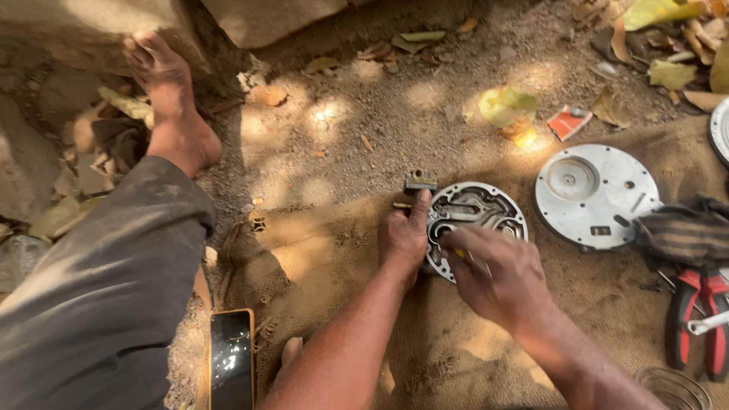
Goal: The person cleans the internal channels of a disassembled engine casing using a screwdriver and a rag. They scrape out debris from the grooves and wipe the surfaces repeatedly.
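- Left hand (pixel 405 237) pressing down, steadying round metal housing (pixel 476 222) mid-burlap sacking (pixel 342 250).
- Right hand (pixel 497 277) clenched on small yellow-handled tool (pixel 461 253) over housing.
- Risk: tool slipping, scattering small parts into sand (pixel 364 106).

I see dappled sunlight from above, bright patches on the sandy ground (pixel 357 99) and deep shade at upper left. The round metal plate (pixel 596 193) glares pale. Focus is sharp centrally; edges bend slightly outward.
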